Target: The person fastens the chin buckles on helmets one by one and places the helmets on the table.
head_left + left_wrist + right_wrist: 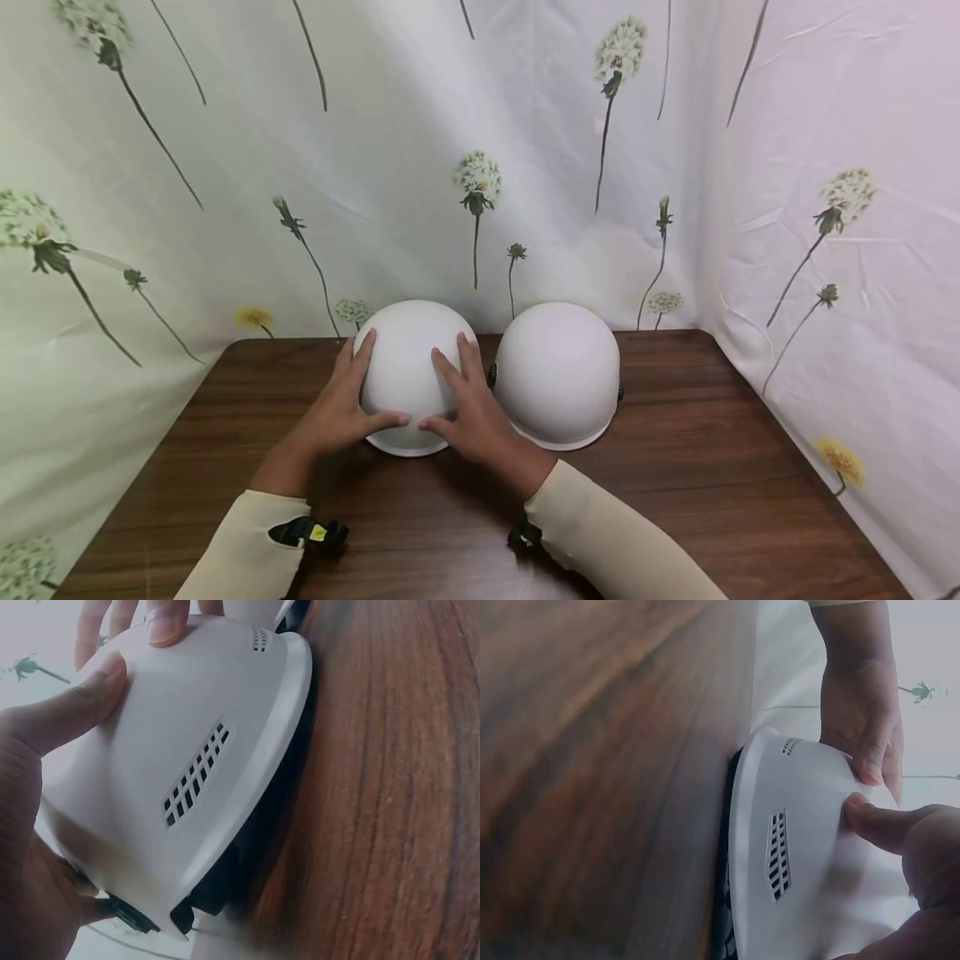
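Observation:
Two white helmets stand dome-up, side by side. Both hands hold the left helmet (402, 358). My left hand (337, 410) grips its left side, fingers spread over the dome and thumb at the near side. From the right, my right hand (474, 408) grips it the same way, and the two thumbs nearly meet. A slotted vent (196, 774) and a raised rim show in the left wrist view, with dark parts under the rim close over the table. Another view of the vent (778, 855) comes from the right wrist. The helmet's inside is hidden.
The right helmet (558, 371), with small black knobs at its sides, stands just beside the held one. Both are toward the back of a dark wooden table (675, 500). A white curtain (390, 167) printed with dandelions hangs behind and along the sides.

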The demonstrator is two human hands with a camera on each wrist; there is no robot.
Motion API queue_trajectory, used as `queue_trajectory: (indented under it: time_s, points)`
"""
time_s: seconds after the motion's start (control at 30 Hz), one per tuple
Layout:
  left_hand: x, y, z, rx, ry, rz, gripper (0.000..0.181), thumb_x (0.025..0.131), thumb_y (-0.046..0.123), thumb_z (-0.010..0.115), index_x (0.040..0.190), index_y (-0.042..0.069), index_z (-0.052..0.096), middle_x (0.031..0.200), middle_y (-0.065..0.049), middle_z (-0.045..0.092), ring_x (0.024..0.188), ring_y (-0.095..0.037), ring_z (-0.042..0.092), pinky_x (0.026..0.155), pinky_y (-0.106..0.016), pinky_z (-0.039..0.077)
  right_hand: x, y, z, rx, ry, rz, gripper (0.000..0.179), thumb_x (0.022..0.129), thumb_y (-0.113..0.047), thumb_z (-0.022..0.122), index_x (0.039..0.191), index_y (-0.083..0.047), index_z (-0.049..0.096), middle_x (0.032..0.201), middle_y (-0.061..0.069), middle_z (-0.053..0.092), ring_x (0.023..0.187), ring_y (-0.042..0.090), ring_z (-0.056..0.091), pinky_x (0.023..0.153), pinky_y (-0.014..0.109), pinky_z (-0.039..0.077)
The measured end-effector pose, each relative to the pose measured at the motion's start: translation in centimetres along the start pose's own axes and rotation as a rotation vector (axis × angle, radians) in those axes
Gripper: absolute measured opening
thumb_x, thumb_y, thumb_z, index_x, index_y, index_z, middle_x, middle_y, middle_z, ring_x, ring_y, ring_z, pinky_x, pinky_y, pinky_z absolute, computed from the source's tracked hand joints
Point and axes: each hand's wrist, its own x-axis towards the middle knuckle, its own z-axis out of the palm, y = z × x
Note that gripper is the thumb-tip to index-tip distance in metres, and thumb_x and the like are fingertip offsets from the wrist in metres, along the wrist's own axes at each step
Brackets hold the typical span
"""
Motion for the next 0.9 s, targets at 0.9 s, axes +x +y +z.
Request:
queue_trajectory:
  time_s: [0.9]
  points:
    - [0.3, -0.1, 1.2, 0.072, 0.016, -0.008, 0.139, 0.088, 0.056, 0.088, 0.176, 0.011, -0.010, 0.181, -0.026, -0.016, 0.164, -0.064, 0.009, 0.117, -0.082, 0.035, 1.0, 1.9, -0.4, 0.032, -0.102, 0.001, 0.101, 0.094, -0.030, 0.088, 0.175, -0.028, 0.028, 0.187, 0.009, -0.002, 0.173, 0.041, -0.002, 0.125, 0.067, 0.039]
